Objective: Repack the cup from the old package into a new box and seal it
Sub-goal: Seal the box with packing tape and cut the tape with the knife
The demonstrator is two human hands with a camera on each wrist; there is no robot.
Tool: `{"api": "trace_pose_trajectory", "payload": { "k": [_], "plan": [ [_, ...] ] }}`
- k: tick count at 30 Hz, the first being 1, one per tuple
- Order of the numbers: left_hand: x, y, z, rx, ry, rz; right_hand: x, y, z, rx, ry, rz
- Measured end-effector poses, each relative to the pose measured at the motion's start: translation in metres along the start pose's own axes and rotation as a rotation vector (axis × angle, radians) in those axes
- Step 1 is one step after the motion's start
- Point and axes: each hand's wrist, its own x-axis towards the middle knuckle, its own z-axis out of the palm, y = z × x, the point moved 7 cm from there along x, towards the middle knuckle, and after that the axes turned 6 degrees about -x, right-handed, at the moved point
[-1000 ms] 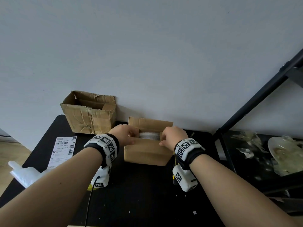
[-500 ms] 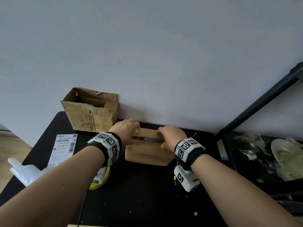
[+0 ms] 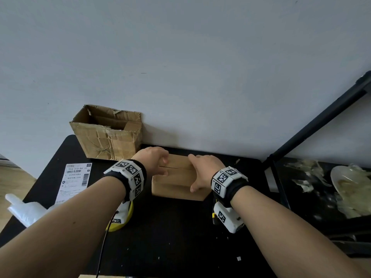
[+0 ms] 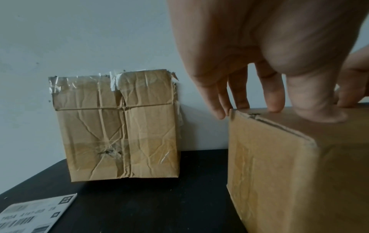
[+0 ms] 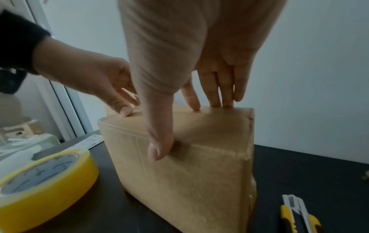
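The new brown box (image 3: 176, 181) (image 4: 295, 171) (image 5: 191, 170) stands on the black table with its top flaps folded down, a thin slit between them. My left hand (image 3: 152, 162) (image 4: 265, 88) presses straight fingers on the left part of the top. My right hand (image 3: 202, 169) (image 5: 191, 97) lies flat on the right part, its thumb (image 5: 159, 141) down the near side. The cup is hidden inside. The old crumpled package (image 3: 109, 133) (image 4: 117, 126) stands open at the back left against the wall.
A yellow tape roll (image 5: 40, 181) (image 3: 122, 219) lies near the box's left front. A yellow utility knife (image 5: 299, 219) lies at its right front. A shipping label (image 3: 75, 177) and white plastic wrap (image 3: 26, 209) are at the left. A black pole (image 3: 313, 125) leans at right.
The box's flaps were open with the white wrapped cup showing; both hands have folded them down and now press them flat on top.
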Motion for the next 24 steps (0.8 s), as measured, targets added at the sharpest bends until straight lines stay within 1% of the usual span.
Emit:
{"api": "trace_pose_trajectory", "payload": {
  "k": [6, 11, 13, 15, 18, 21, 24],
  "plan": [
    [0.0, 0.003, -0.001, 0.038, 0.015, -0.036, -0.003, 0.002, -0.001, 0.021, 0.006, 0.016],
    [-0.006, 0.002, -0.006, -0.013, 0.013, -0.073, 0.001, -0.003, -0.008, -0.016, -0.05, 0.012],
    [-0.01, -0.001, -0.01, -0.044, 0.014, -0.085, 0.006, -0.01, -0.015, 0.028, -0.041, 0.001],
    [-0.017, -0.006, -0.018, -0.107, 0.052, -0.094, 0.01, -0.028, -0.02, 0.063, -0.021, -0.058],
    [-0.033, -0.019, -0.035, -0.156, 0.143, -0.131, 0.015, -0.068, -0.03, 0.099, 0.014, -0.197],
    [-0.055, -0.047, -0.051, -0.207, 0.228, -0.229, 0.02, -0.103, -0.049, 0.133, 0.068, -0.25],
    [-0.083, -0.08, -0.052, -0.209, 0.248, -0.337, 0.025, -0.133, -0.065, 0.138, 0.136, -0.311]
  ]
}}
